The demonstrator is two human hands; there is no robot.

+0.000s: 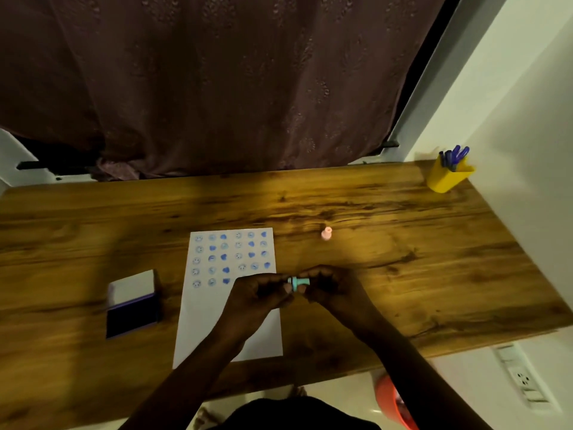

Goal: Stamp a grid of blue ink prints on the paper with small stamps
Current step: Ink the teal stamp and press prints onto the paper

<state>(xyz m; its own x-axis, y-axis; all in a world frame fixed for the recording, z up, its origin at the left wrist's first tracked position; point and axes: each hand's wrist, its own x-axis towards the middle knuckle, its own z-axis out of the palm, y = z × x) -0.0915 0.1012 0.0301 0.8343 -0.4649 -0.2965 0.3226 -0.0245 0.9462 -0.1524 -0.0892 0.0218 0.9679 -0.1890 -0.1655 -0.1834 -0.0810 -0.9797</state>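
The brown wooden desk (403, 274) showed dark, faintly glossy grain; the white paper sheet (217, 321) looked matt; the maroon cloth curtain (217, 88), at twelve o'clock, was embossed.

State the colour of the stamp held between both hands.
Teal stamp, seen in the head view.

I see the paper (217, 308) lying mid-table (403, 274), with the ink pad (133, 305) just to its left and a stamp (326, 233) standing to its right. The pen cup (446, 178) sits at the far right corner. Both hands meet over the paper's right edge around another stamp (298, 283).
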